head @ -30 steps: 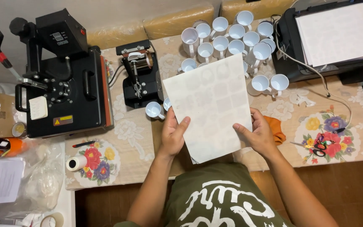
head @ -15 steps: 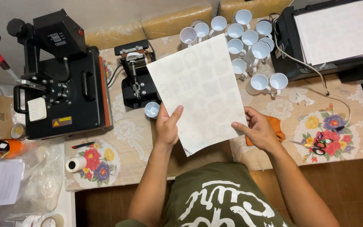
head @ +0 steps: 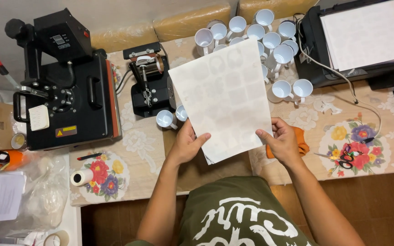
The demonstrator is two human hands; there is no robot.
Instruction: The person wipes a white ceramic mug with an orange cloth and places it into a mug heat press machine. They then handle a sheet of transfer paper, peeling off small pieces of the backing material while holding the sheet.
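Both hands on the paper stack (head: 224, 100), white sheets with a faint grid of printed squares showing through. Stack is held up off the table (head: 137, 141), tilted slightly, lower edge toward the person.

Left hand (head: 189, 143): closed on the stack's lower left corner, thumb on top face, fingers curled under. Right hand (head: 282, 142): closed on the lower right edge, thumb on top, fingers behind the sheets. A few sheet edges fan out at the bottom corner between the hands.

Everything below placed relative to the stack:
- White mugs (head: 270, 41): cluster behind and to the right of its top edge, partly hidden by it. Two more mugs (head: 292, 89) just right of its right edge.
- Two small mugs (head: 166, 118) just left of its lower left side, near the left hand.
- Mug press (head: 149, 82), black: immediately left.
- Flat heat press (head: 64, 91), large, black: further left, well apart.
- Printer (head: 356, 45) with white paper on top: up and to the right, cable running down from it.
- Orange cloth (head: 299, 143): under the right hand, just right of the lower edge.
- Scissors (head: 343, 159): right of that, on a flower print of the tablecloth.
- Tape roll (head: 82, 177): down and left, near the table edge.
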